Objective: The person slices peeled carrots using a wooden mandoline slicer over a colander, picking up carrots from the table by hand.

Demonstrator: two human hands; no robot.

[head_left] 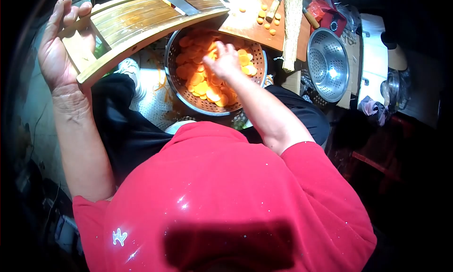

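My left hand (66,45) is wrapped around the end frame of a wooden mandoline slicer (137,21), at the upper left. A metal blade (179,4) crosses the slicer's board, which is tilted above the floor. Below its right end stands a metal colander (170,76) heaped with orange carrot slices (203,83). My right hand (224,60) is over the heap with its fingers apart, at or just above the slices. I see nothing held in it.
On an orange-brown board (245,29) lie loose carrot slices (272,32), a wooden handle (272,11) and a straw whisk broom (293,26). A second metal colander (328,64) stands at the right. Orange scraps (160,78) lie left of the full colander.
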